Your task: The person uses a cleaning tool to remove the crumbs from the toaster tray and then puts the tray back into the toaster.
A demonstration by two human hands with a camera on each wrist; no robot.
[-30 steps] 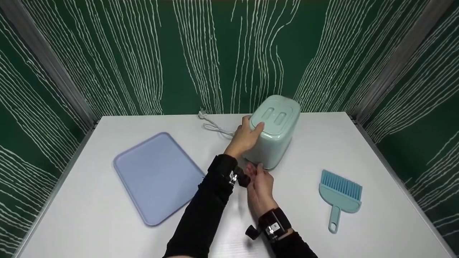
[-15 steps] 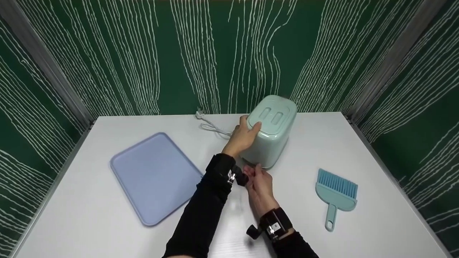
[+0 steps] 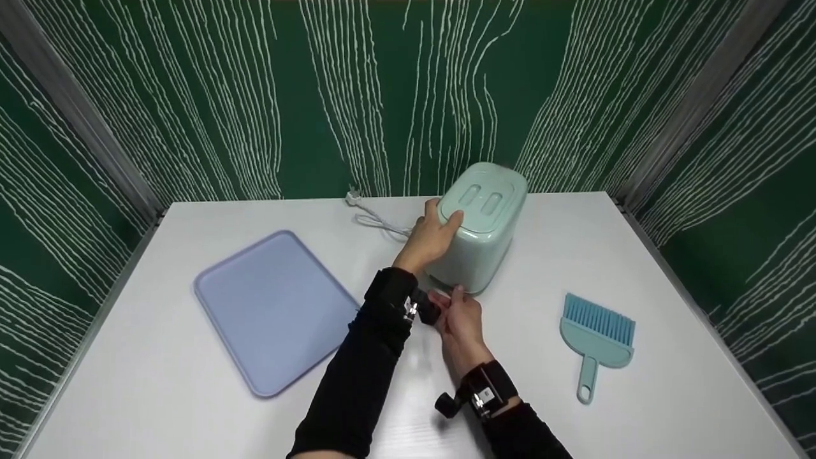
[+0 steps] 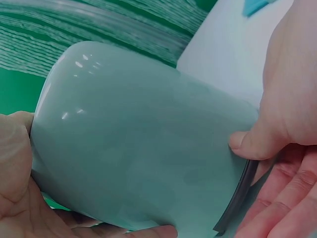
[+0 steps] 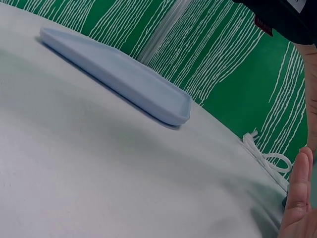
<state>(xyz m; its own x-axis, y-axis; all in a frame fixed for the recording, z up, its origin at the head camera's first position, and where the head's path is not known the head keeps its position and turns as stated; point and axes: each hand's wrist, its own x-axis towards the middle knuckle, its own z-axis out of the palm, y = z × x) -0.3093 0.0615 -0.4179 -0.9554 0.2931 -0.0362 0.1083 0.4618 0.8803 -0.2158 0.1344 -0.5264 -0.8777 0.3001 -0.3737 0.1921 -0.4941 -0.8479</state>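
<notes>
The left hand (image 3: 428, 241) grips the pale green toaster (image 3: 475, 258) high on its side, thumb at the lid (image 3: 488, 199); the right hand (image 3: 461, 322) meets its near bottom edge! White cord (image 3: 377, 222) behind, blue tray (image 3: 277, 312) left, brush (image 3: 598, 336) right, all on the desk (image 3: 669, 382).

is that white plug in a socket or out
Out: the plug lies loose by the table's back edge, its prongs bare in the right wrist view; the cord is looped nearby.
</notes>
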